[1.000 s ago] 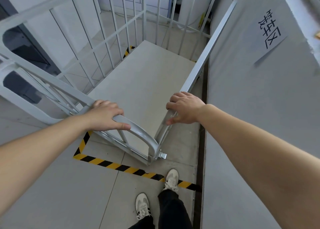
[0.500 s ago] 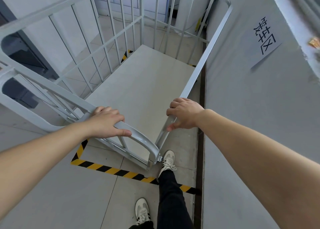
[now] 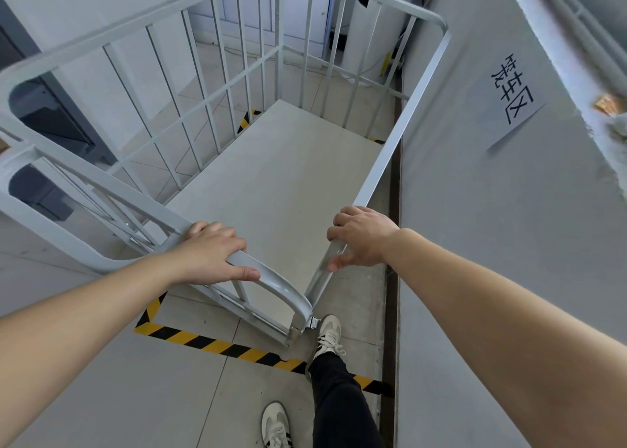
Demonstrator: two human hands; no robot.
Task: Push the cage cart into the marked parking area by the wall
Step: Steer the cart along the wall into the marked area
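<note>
A light grey cage cart (image 3: 278,189) with barred sides stands alongside the wall (image 3: 475,244) on the right. Its flat deck lies inside a rectangle of yellow-black striped tape (image 3: 217,344) on the floor. My left hand (image 3: 207,254) grips the curved top rail at the cart's near end. My right hand (image 3: 359,237) holds the top rail of the side that runs by the wall. The near corner of the cart sits just inside the near tape line.
A paper sign (image 3: 512,98) with black characters is stuck on the wall. My right foot (image 3: 327,335) is over the tape line beside the cart's corner; my left foot (image 3: 276,424) stays behind it. A dark doorway (image 3: 37,115) is at left.
The cart has rolled forward, deeper into the taped area. My right foot has stepped ahead over the near tape line. Both hands keep their hold on the rails.
</note>
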